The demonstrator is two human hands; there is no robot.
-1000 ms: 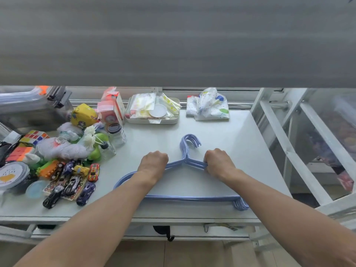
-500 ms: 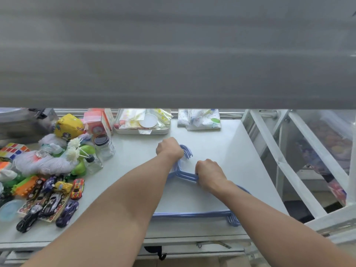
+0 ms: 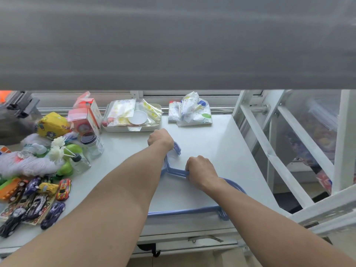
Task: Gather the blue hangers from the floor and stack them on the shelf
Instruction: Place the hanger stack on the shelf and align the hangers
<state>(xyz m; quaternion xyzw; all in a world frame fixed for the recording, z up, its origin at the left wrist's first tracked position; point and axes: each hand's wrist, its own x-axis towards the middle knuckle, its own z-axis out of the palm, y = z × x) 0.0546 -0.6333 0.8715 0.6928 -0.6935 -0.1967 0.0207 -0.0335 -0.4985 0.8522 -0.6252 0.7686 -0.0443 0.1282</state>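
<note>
A stack of blue hangers (image 3: 185, 210) lies flat on the white shelf (image 3: 221, 147), hooks pointing away from me. My left hand (image 3: 160, 138) is closed over the hooks at the far end of the stack. My right hand (image 3: 200, 170) grips the right shoulder bar just below the neck. My left forearm covers the left shoulder of the hangers. The bottom bar and right corner show near the shelf's front edge.
Toy cars (image 3: 38, 201), a glass jar (image 3: 91, 142), boxes (image 3: 86, 116) and soft toys crowd the shelf's left side. A tray of packets (image 3: 133, 116) and folded cloth (image 3: 190, 112) sit at the back. A grey shelf underside (image 3: 173, 45) hangs overhead. White frame struts (image 3: 269, 151) stand to the right.
My left hand moved from the left shoulder of the hangers up to the hooks. My right hand kept its hold on the right shoulder. The view shifted slightly.
</note>
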